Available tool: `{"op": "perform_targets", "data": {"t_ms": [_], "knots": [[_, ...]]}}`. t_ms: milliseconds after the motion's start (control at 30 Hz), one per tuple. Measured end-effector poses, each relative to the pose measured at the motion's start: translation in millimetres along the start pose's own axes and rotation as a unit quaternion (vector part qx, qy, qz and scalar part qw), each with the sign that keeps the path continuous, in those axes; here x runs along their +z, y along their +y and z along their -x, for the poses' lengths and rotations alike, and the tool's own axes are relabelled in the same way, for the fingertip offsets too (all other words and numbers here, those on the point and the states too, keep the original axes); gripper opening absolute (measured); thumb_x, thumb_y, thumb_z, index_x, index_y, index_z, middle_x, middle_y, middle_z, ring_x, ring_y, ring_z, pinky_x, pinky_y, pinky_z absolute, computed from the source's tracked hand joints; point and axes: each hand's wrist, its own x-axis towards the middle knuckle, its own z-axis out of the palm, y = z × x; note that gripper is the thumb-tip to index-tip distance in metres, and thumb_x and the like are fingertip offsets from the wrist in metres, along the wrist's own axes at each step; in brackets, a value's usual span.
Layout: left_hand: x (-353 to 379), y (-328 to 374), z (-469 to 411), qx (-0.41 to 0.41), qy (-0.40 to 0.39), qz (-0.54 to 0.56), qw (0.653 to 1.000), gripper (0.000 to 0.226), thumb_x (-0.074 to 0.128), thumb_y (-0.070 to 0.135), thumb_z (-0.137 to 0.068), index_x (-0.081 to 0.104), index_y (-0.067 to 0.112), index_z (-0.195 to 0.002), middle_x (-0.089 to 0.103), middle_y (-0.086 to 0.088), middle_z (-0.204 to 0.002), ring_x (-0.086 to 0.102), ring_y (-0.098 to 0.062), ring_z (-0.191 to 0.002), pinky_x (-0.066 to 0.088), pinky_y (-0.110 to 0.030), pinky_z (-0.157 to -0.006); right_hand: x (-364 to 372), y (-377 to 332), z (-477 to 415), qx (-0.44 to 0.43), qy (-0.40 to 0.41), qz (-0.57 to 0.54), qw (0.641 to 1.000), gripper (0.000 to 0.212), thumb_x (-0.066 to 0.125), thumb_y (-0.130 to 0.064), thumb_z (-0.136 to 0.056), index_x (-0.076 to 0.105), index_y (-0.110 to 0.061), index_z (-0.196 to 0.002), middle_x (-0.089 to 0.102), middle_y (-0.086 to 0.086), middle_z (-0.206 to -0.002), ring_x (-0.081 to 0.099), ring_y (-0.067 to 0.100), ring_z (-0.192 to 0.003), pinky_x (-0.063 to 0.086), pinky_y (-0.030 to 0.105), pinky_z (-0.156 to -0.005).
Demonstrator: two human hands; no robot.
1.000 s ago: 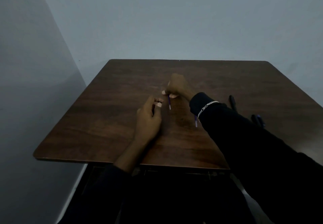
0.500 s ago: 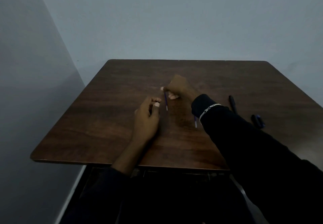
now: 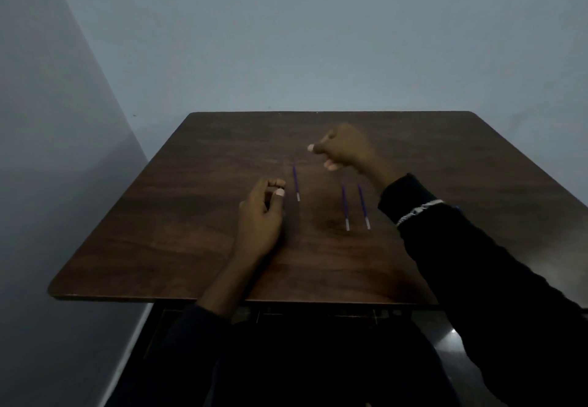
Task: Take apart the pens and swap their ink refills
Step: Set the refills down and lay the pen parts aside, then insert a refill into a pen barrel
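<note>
Three thin purple ink refills with pale tips lie on the dark wooden table (image 3: 197,247). One refill (image 3: 296,184) lies alone just right of my left hand's fingertips. Two more refills (image 3: 345,208) (image 3: 362,206) lie side by side nearer my right forearm. My left hand (image 3: 261,216) rests on the table with thumb and fingertips pinched together; I cannot tell whether anything is inside it. My right hand (image 3: 346,150) hovers blurred above the table beyond the refills, curled into a loose fist with nothing visible in it.
My right sleeve (image 3: 477,263) with a silver bracelet (image 3: 416,211) crosses the table's right side and hides what lies there. Grey walls close in behind and on the left. The table's near edge is close to my body.
My right hand let go of the refill beside my left hand, then rose and moved right and farther away. That uncovered the two refills under my forearm. My left hand stayed put.
</note>
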Motion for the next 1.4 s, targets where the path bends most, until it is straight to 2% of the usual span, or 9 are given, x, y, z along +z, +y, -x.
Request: {"op": "perform_targets", "data": {"t_ms": [233,400,567,800,933,1067,1200,1267,1400], "knots": [[6,7,8,0.057,-0.036,-0.037,0.997,0.030,0.056,0.019,-0.105,0.060,0.013,-0.076,0.062,-0.002,-0.065,0.060,-0.014,-0.062,0.043,-0.031,-0.061,-55,31,43,0.101,-0.035,0.113,0.988,0.026,0.085,-0.015,-0.083,0.070,0.003,-0.072,0.068,0.009,-0.049,0.068,0.017,-0.042,0.061,0.030,-0.045],[20,24,19,0.083,-0.110,-0.028,0.990,0.021,0.058,0.015,-0.103,0.063,0.005,-0.085,0.066,-0.012,-0.074,0.064,-0.025,-0.072,0.048,-0.042,-0.072,-35,43,54,0.170,-0.094,0.108,0.975,0.021,0.082,-0.008,-0.086,0.068,0.007,-0.082,0.070,0.018,-0.076,0.071,0.028,-0.066,0.063,0.045,-0.087],[31,34,23,0.054,-0.170,0.011,0.984,0.015,0.058,0.014,-0.103,0.068,0.006,-0.094,0.069,-0.015,-0.084,0.065,-0.029,-0.080,0.051,-0.044,-0.076,-32,46,51,0.204,-0.099,0.112,0.967,0.021,0.071,-0.006,-0.094,0.065,0.003,-0.076,0.072,0.015,-0.078,0.069,0.022,-0.064,0.060,0.040,-0.094],[44,41,26,0.022,-0.210,0.065,0.975,0.016,0.055,0.009,-0.104,0.070,0.005,-0.101,0.066,-0.003,-0.081,0.058,-0.008,-0.073,0.045,-0.030,-0.072,-31,44,53,0.210,-0.097,0.111,0.966,0.017,0.067,-0.007,-0.095,0.067,0.002,-0.081,0.072,0.016,-0.080,0.068,0.021,-0.059,0.063,0.035,-0.076],[42,40,26,0.018,-0.208,0.073,0.975,0.017,0.054,0.007,-0.105,0.070,0.004,-0.103,0.066,-0.002,-0.081,0.057,-0.010,-0.073,0.045,-0.031,-0.073,-26,43,60,0.193,-0.070,0.148,0.967,0.014,0.068,-0.009,-0.089,0.068,-0.002,-0.076,0.069,0.012,-0.070,0.065,0.020,-0.050,0.055,0.025,-0.041],[40,40,27,0.008,-0.213,0.096,0.972,0.018,0.051,0.005,-0.106,0.069,0.001,-0.106,0.064,-0.007,-0.080,0.055,-0.014,-0.072,0.044,-0.030,-0.070,-33,52,70,0.142,-0.017,0.133,0.981,0.025,0.071,-0.017,-0.091,0.068,-0.004,-0.069,0.067,0.009,-0.064,0.064,0.019,-0.052,0.057,0.028,-0.049],[42,38,26,0.009,-0.213,0.106,0.971,0.019,0.051,0.005,-0.106,0.069,-0.001,-0.107,0.063,-0.008,-0.080,0.055,-0.011,-0.069,0.045,-0.023,-0.067,-47,61,84,0.029,0.090,-0.087,0.992,0.014,0.072,-0.008,-0.086,0.075,-0.002,-0.074,0.073,0.005,-0.059,0.065,0.009,-0.044,0.053,0.024,-0.046],[43,37,26,0.004,-0.213,0.116,0.970,0.020,0.050,0.005,-0.107,0.069,-0.002,-0.108,0.062,-0.008,-0.080,0.054,-0.012,-0.068,0.044,-0.023,-0.066,-50,62,93,-0.015,0.096,-0.253,0.963,0.004,0.070,0.000,-0.087,0.073,-0.001,-0.091,0.077,0.005,-0.065,0.074,0.013,-0.057,0.060,0.026,-0.054],[44,36,25,0.004,-0.216,0.127,0.968,0.020,0.050,0.004,-0.107,0.068,-0.002,-0.109,0.062,-0.007,-0.079,0.053,-0.011,-0.066,0.043,-0.023,-0.065,-41,62,108,-0.062,0.077,-0.428,0.899,0.023,0.072,0.005,-0.088,0.068,-0.003,-0.109,0.081,0.013,-0.085,0.080,0.030,-0.080,0.062,0.027,-0.068]]}}
